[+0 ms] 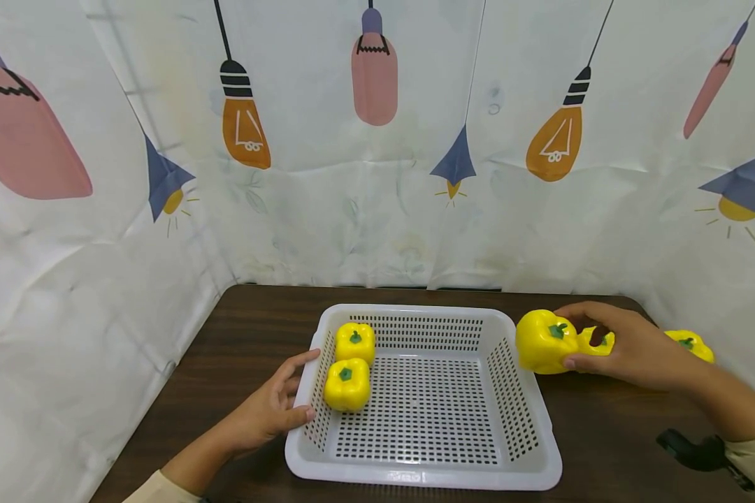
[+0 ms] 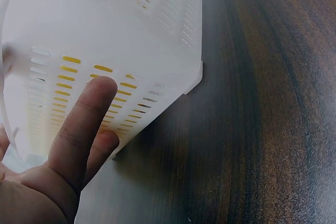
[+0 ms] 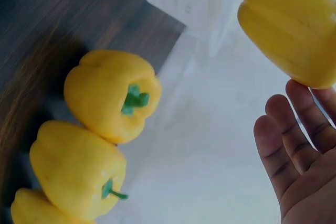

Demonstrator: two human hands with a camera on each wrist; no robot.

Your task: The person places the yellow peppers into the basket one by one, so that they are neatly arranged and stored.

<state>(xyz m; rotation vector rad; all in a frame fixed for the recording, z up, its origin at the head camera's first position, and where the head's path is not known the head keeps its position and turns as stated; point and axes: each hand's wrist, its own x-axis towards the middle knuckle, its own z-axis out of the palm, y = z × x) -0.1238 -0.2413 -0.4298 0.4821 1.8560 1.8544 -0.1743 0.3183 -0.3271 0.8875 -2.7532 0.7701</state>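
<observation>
With its thumb and fingertips my right hand point(image 1: 642, 349) pinches a yellow bell pepper point(image 1: 543, 342) with a green stem, held up beside the right rim of a white perforated plastic basket point(image 1: 465, 480). In the right wrist view, the held pepper point(image 3: 294, 24) sits at the fingertips of the hand point(image 3: 304, 166). My left hand point(image 1: 267, 405) grips the basket's left rim; the left wrist view has its fingers point(image 2: 86, 119) against the slotted outer wall. Inside the basket, along its left side, stand two yellow peppers, a rear one point(image 1: 355, 344) and a front one point(image 1: 347, 388).
Beyond the right hand, more yellow peppers lie on the dark wooden table point(image 1: 258, 328), one point(image 1: 594, 341) partly hidden by the fingers and another point(image 1: 691, 344) behind the wrist. The right wrist view shows them in a row point(image 3: 113, 95). A patterned white sheet point(image 1: 365, 209) hangs behind the table.
</observation>
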